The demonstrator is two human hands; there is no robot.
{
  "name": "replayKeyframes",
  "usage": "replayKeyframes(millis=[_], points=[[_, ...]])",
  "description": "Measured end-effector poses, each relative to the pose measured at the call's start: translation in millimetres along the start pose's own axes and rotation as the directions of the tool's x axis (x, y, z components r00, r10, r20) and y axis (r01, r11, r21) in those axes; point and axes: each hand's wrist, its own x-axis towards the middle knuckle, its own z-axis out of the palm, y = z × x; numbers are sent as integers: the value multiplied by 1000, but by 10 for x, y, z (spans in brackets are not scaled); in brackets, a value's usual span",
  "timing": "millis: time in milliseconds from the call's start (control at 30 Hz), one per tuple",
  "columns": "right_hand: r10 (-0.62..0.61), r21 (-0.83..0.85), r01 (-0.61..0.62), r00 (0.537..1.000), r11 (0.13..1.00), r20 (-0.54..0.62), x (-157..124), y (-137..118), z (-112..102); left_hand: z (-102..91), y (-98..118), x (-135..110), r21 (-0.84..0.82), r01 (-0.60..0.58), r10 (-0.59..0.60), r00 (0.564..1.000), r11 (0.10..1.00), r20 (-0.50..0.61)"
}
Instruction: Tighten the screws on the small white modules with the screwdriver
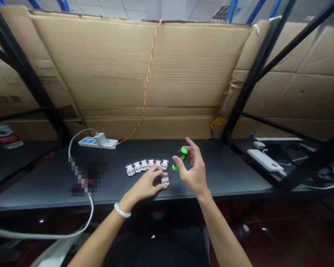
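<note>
White power strip (98, 141), far left on the dark table (233, 174). Row of six small white-and-magenta modules (146, 165), mid-table. Your left hand (147, 184) lies flat, fingers loosely spread, touching a seventh module (165, 181). Your right hand (193, 168) pinches a slim green-and-black screwdriver (179, 158), raised, tilted.

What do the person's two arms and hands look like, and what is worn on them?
Both arms are bare up to the picture's lower edge: no sleeves and no gloves show. The left hand has a bracelet of small white beads around its wrist. The right hand and its wrist carry nothing: no watch, band or ring can be made out.
</note>
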Motion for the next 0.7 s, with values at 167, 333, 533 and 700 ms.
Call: replayKeyframes(millis=[167,333,533,700], points=[[-60,77,53,993,996,97,13,-6,-51,5,-23,-6,7,-3,3,1000,1000,4],[-165,-135,165,986,977,11,52,-34,-87,8,-20,-23,22,-24,25,1000,999,-11],[-180,36,176,972,984,153,57,-26,-101,4,10,-16,42,-136,135,990,990,36],[-218,-99,223,974,970,56,39,-73,-92,12,-16,-11,24,-131,130,991,991,19]])
